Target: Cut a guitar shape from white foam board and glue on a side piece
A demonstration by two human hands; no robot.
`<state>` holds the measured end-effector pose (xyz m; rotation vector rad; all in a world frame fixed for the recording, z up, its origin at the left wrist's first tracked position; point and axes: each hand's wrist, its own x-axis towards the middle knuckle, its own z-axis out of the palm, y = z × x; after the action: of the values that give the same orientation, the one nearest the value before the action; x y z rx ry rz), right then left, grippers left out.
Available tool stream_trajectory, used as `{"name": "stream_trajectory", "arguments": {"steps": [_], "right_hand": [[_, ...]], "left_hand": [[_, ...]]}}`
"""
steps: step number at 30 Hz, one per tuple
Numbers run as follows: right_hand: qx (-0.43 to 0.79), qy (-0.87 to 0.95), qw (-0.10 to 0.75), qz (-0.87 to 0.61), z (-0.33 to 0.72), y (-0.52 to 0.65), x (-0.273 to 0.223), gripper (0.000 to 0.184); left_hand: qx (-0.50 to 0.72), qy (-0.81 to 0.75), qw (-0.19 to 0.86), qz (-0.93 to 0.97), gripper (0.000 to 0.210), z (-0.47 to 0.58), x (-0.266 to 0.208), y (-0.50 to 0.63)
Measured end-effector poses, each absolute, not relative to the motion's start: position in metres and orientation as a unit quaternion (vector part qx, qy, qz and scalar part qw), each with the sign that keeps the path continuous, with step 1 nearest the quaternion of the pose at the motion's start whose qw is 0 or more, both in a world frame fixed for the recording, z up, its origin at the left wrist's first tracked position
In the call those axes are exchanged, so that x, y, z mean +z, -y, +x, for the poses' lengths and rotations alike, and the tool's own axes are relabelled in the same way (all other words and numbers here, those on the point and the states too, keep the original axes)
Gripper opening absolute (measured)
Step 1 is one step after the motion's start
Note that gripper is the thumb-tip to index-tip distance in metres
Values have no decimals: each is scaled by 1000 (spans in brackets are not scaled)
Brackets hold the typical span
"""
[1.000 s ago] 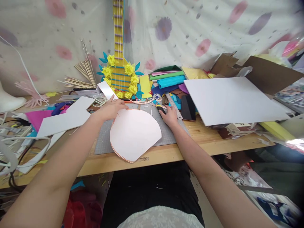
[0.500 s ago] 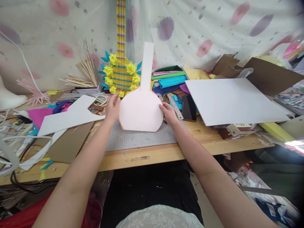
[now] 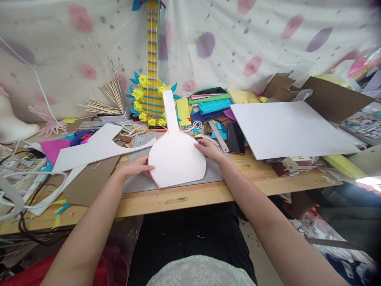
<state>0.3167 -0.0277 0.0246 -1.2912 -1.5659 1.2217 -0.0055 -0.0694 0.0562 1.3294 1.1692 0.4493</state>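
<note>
Head view. Left hand (image 3: 135, 169) and right hand (image 3: 208, 149), fingers spread narrowly, pinch the opposite edges of a white guitar-shaped cutout (image 3: 175, 157) lying flat on the grey cutting mat (image 3: 214, 174). The mat sits near the front edge of the wooden table (image 3: 268, 176). Offcut board (image 3: 89, 149) lies to the left, a white sheet (image 3: 288, 127) to the right, a yellow paper guitar (image 3: 152, 79) behind; a floral curtain (image 3: 238, 39) closes the back.

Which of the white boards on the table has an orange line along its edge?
The guitar-shaped cutout between both hands; the other white pieces have plain edges.
</note>
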Motion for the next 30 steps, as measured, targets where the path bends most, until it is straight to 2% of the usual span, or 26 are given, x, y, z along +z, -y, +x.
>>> {"name": "stream_trajectory", "arguments": {"steps": [3,6,13,16,25,27,30], "right_hand": [[500,650,303,-485,319,34,29,41],[541,667,221,-462,322,36,35,40],[605,702,57,-372,318,27,37,42],[595,706,35,-384,314,22,36,44],[597,680,84,-417,313,22,35,43],[616,659,155,-402,312,22,33,44],[591,601,361,-399,312,10,30,49]], "left_hand": [[91,-505,619,595,52,-19,61,75],[51,-515,625,585,53,-29,60,73],[206,-527,610,555,57,-29,60,62],[244,-537,600,541,52,-21,57,58],[304,-547,588,513,42,-17,45,56],[383,-536,562,499,43,-15,43,53],[507,-546,485,457,35,-13,38,42]]}}
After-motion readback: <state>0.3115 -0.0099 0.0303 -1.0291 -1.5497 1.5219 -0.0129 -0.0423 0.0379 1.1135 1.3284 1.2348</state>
